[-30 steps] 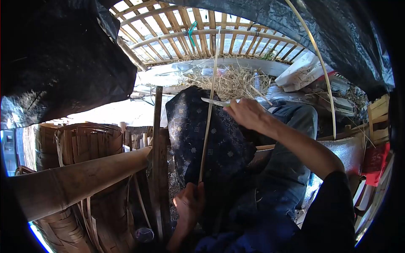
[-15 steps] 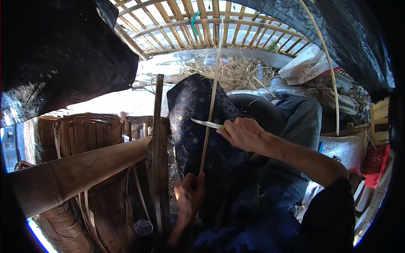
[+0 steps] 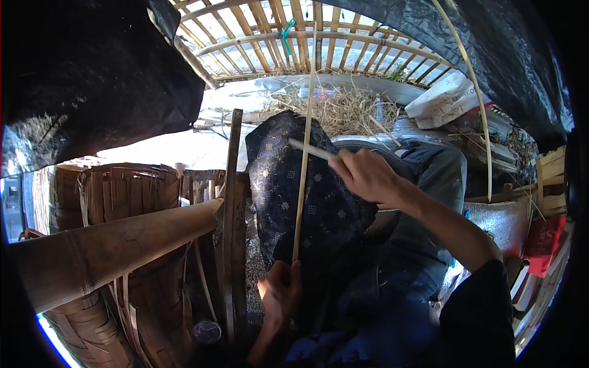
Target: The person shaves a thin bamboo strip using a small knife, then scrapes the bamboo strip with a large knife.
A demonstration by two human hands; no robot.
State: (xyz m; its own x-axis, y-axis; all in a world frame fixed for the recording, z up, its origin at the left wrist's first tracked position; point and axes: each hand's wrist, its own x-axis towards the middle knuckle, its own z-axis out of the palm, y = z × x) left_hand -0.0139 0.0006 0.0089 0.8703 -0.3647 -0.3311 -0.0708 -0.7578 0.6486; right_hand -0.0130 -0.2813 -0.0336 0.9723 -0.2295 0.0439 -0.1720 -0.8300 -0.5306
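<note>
A long, thin bamboo strip [image 3: 305, 165] stands lengthwise over a dark patterned cloth [image 3: 276, 202] that covers the lap. My left hand [image 3: 280, 293] is closed around the strip's lower end. My right hand [image 3: 368, 176] grips a knife by its handle, most of which is hidden in the fingers. The knife's pale blade [image 3: 305, 148] points left and crosses the strip at its upper half. Motion blurs the blade, so whether its edge touches the strip cannot be made out.
A thick bamboo pole [image 3: 123, 250] juts in from the left above woven baskets [image 3: 132, 193]. Beside the cloth rises an upright wooden slat [image 3: 232, 214]. Straw [image 3: 343, 110] lies beyond the knees, before a bamboo lattice [image 3: 264, 46]. A red bag [image 3: 543, 244] is at right.
From one second ago, my right hand with the knife came down along the strip toward my left hand, then went back up. My left hand keeps its hold on the lower end.
</note>
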